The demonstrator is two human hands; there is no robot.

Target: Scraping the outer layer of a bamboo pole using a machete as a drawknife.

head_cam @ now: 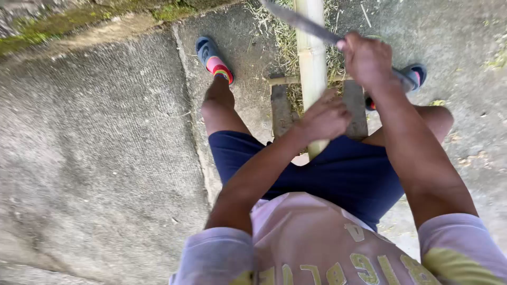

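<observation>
A pale bamboo pole [311, 53] runs from between my knees toward the top of the view. My left hand [326, 117] is closed around its near end, above my blue shorts. My right hand [367, 59] grips the handle of a long dark knife [298, 21], whose blade slants up and left across the pole. The blade lies against or just over the bamboo; contact is unclear.
I am seated over rough concrete ground [95, 148]. My feet wear striped slippers, one at the left [215, 60] and one at the right [414, 74]. A thin stick [282, 80] lies crosswise under the pole. Dry grass [282, 37] and a mossy edge [63, 24] lie beyond.
</observation>
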